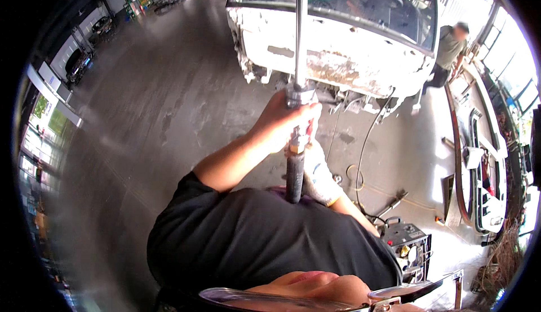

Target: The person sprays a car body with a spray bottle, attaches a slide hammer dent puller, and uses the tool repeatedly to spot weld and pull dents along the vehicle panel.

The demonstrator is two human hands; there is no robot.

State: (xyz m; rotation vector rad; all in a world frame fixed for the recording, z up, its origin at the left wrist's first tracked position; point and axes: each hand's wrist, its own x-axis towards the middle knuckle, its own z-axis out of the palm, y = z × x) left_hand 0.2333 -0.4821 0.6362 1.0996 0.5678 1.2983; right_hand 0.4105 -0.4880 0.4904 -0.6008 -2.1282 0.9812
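Observation:
A long tool with a bright metal rod point(301, 36), metal collars and a black grip point(295, 176) stands upright in the picture in front of my chest. My left hand point(284, 121), bare, is closed around it just below the thick collar. Below that, my right hand point(321, 174), in a pale work glove, closes on the tool from the right, beside a brass-coloured nut point(296, 147). The right fingers are partly hidden behind the tool. The rod's far end runs out at the top edge.
A white vehicle cab point(332, 44) with scraped paint and its lower front stripped stands ahead. A cable point(363, 154) hangs from it to the floor. At right are a boxy machine point(406, 234), a loose bumper point(487, 182) and another person point(451, 52).

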